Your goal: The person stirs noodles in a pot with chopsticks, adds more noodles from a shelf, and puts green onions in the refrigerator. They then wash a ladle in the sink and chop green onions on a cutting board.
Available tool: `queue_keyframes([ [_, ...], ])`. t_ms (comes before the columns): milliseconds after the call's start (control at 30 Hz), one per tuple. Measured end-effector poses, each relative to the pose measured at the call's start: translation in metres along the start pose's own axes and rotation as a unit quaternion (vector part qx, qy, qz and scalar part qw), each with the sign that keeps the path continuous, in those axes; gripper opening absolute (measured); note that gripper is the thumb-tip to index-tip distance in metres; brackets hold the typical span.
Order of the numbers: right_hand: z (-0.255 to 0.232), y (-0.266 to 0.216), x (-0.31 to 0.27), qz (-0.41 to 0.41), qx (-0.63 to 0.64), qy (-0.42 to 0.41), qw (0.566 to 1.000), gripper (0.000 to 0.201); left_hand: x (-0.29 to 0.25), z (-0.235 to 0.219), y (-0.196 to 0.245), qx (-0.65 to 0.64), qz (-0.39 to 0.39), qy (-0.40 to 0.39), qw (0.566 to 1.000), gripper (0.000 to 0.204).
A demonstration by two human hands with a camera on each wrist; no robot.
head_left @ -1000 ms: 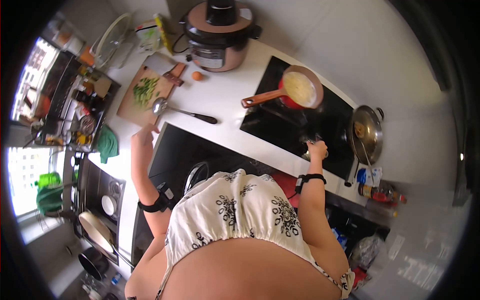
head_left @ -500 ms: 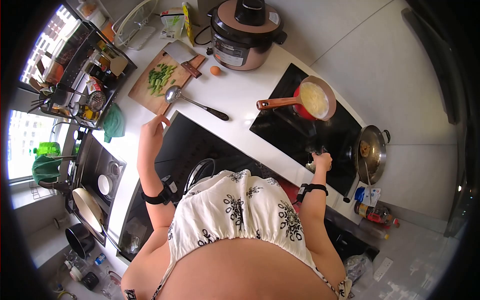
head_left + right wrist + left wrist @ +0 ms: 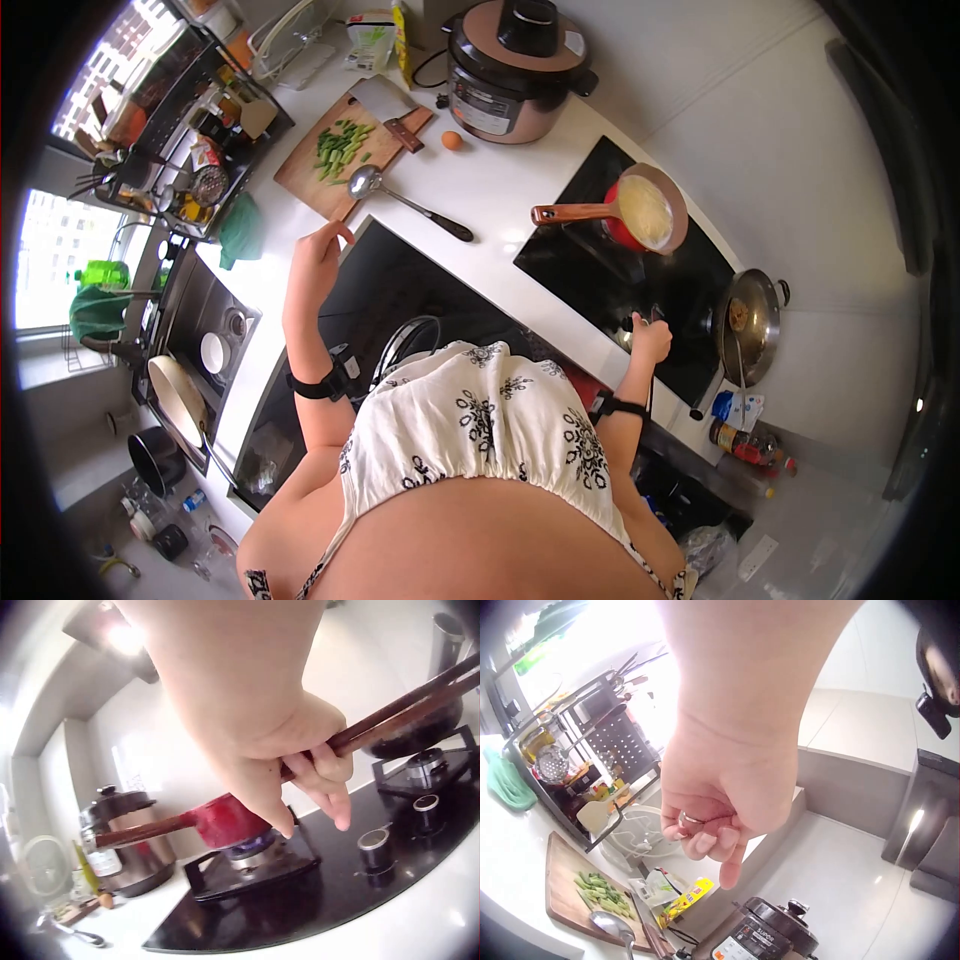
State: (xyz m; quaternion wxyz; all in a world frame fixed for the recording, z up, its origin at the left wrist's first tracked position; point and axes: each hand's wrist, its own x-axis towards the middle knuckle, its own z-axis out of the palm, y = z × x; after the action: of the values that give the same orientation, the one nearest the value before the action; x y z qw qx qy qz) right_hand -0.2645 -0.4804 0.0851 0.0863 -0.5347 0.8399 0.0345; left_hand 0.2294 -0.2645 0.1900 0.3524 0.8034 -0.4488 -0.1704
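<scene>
My right hand (image 3: 652,341) hovers at the front of the black cooktop (image 3: 570,270), beside its control knobs (image 3: 375,851). In the right wrist view its curled fingers hold a pair of dark wooden chopsticks (image 3: 420,694), slanting back past the wrist. Behind that hand a red saucepan (image 3: 225,821) sits over a blue flame; pale, foamy food (image 3: 645,212) fills it. Nothing is in my left hand (image 3: 318,262), which hangs loosely curled near the counter edge, close to a wooden cutting board (image 3: 300,172) bearing chopped greens (image 3: 342,148).
A ladle (image 3: 420,208) lies partly on the board, near a cleaver (image 3: 385,103) and an egg (image 3: 452,141). The electric pressure cooker (image 3: 510,90) stands behind. A steel wok (image 3: 760,330) is right of my right hand; the sink (image 3: 205,325) is at left.
The head view has shifted, so the counter items appear farther right. My right hand has drawn slightly back from the knob, its thumb now raised. My left hand stays near the board.
</scene>
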Motion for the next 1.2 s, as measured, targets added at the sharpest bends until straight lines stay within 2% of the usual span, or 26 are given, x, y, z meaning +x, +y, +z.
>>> queue_keyframes([
  [167, -0.008, -0.032, -0.066, -0.122, -0.013, 0.023, 0.992, 0.038, 0.002, 0.003, -0.001, 0.012, -0.031, -0.016, 0.999, 0.017],
  [233, -0.016, -0.046, -0.087, -0.22, 0.053, -0.085, 0.97, 0.035, -0.001, 0.006, 0.001, 0.012, -0.035, -0.02, 0.999, 0.018],
  [267, -0.02, -0.054, -0.095, -0.228, 0.051, -0.088, 0.968, 0.035, -0.002, 0.008, 0.001, 0.012, -0.03, -0.03, 0.999, 0.018],
  [333, -0.03, -0.071, -0.108, -0.315, 0.18, -0.186, 0.913, 0.028, -0.007, 0.014, -0.004, 0.018, -0.049, -0.034, 0.998, 0.019],
  [367, -0.036, -0.08, -0.114, -0.323, 0.176, -0.189, 0.91, 0.028, -0.01, 0.022, -0.014, 0.018, -0.024, -0.038, 0.999, 0.019],
  [400, -0.042, -0.09, -0.119, -0.394, 0.211, -0.181, 0.876, 0.025, -0.013, 0.025, -0.016, 0.019, 0.0, -0.04, 0.999, 0.019],
  [433, -0.049, -0.099, -0.125, -0.462, 0.244, -0.175, 0.834, 0.022, -0.017, 0.026, -0.016, 0.032, -0.051, -0.083, 0.995, 0.018],
  [467, -0.059, -0.11, -0.133, -0.472, 0.24, -0.181, 0.829, 0.022, -0.022, 0.03, -0.015, 0.032, -0.062, -0.075, 0.995, 0.018],
  [533, -0.08, -0.129, -0.152, -0.582, 0.278, -0.198, 0.738, 0.018, -0.032, 0.037, -0.014, 0.025, -0.004, -0.05, 0.998, 0.015],
  [567, -0.09, -0.137, -0.162, -0.612, 0.239, -0.203, 0.725, 0.018, -0.037, 0.035, -0.002, 0.023, -0.051, -0.092, 0.994, 0.015],
  [600, -0.089, -0.144, -0.169, -0.623, 0.235, -0.213, 0.715, 0.018, -0.044, 0.041, -0.007, -0.004, -0.042, -0.094, 0.995, 0.015],
  [667, -0.085, -0.16, -0.182, -0.719, 0.282, -0.138, 0.621, 0.018, -0.058, 0.049, -0.01, -0.027, -0.023, -0.11, 0.993, 0.015],
  [700, -0.077, -0.172, -0.187, -0.754, 0.332, -0.102, 0.558, 0.026, -0.064, 0.048, -0.005, -0.023, -0.049, -0.135, 0.989, 0.016],
  [733, -0.074, -0.181, -0.195, -0.76, 0.331, -0.109, 0.549, 0.026, -0.07, 0.05, -0.005, -0.019, -0.054, -0.146, 0.988, 0.019],
  [800, -0.074, -0.195, -0.211, -0.757, 0.367, -0.028, 0.54, 0.036, -0.082, 0.052, -0.009, -0.034, -0.086, -0.169, 0.981, 0.022],
  [833, -0.064, -0.197, -0.212, -0.75, 0.371, -0.066, 0.544, 0.043, -0.087, 0.05, -0.01, -0.034, -0.091, -0.188, 0.977, 0.027],
  [867, -0.056, -0.2, -0.215, -0.753, 0.368, -0.07, 0.541, 0.043, -0.09, 0.049, -0.011, -0.036, -0.095, -0.184, 0.978, 0.027],
  [900, -0.05, -0.205, -0.218, -0.757, 0.36, -0.12, 0.532, 0.043, -0.091, 0.048, -0.013, -0.084, -0.124, -0.21, 0.966, 0.029],
  [933, -0.044, -0.211, -0.22, -0.758, 0.352, -0.168, 0.522, 0.043, -0.089, 0.046, -0.015, -0.13, -0.149, -0.235, 0.952, 0.031],
  [967, -0.037, -0.218, -0.223, -0.784, 0.339, -0.159, 0.495, 0.034, -0.085, 0.044, -0.018, -0.131, -0.149, -0.231, 0.953, 0.031],
  [1000, -0.029, -0.226, -0.23, -0.786, 0.339, -0.159, 0.492, 0.034, -0.08, 0.043, -0.022, -0.225, -0.156, -0.215, 0.938, 0.036],
  [1067, -0.014, -0.242, -0.248, -0.816, 0.365, -0.082, 0.44, 0.024, -0.07, 0.038, -0.028, -0.407, -0.165, -0.176, 0.881, 0.045],
  [1133, -0.006, -0.253, -0.264, -0.82, 0.345, -0.101, 0.446, 0.022, -0.059, 0.036, -0.034, -0.52, -0.227, -0.121, 0.815, 0.049],
  [1200, 0.008, -0.265, -0.28, -0.83, 0.34, -0.057, 0.439, 0.022, -0.051, 0.028, -0.046, -0.563, -0.232, -0.118, 0.784, 0.044],
])
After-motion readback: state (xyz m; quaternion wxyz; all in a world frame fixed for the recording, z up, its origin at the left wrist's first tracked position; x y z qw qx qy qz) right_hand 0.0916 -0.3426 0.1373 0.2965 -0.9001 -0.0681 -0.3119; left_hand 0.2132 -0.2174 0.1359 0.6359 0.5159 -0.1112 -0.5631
